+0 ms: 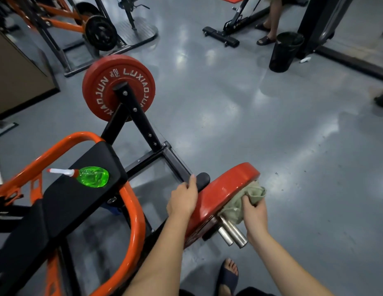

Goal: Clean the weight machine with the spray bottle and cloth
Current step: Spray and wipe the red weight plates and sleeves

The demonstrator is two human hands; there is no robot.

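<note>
Pressing against the outer face of the near weight plate (224, 189), the cloth (248, 196) is seen bunched in the right hand (255, 212), whose fingers are curled round its grey-green folds. The cloth is held just above two chrome pegs (233, 231) that stick out from the plate's centre. The left hand (183, 197) is laid at the plate's inner side, beside a rounded black end cap (203, 179), with one digit stretched forward along the rim; whether the other fingers are closed on anything cannot be told, since they are hidden under the hand. The spray bottle (92, 176), bright green with a white and red nozzle, is found lying on its side on the black pad (64, 195) of the weight machine (143, 124), well apart from both hands. The pad is ringed by a curved orange frame (133, 221). A far weight plate (119, 87), also red and marked LUXIAOJUN, is mounted at the other end of the black bar. On the glossy grey floor (271, 135) a foot (228, 274) in a dark slide is seen below the right forearm. Further off, a black bin (285, 52) is stood near the bare legs (271, 22) of a second person.
</note>
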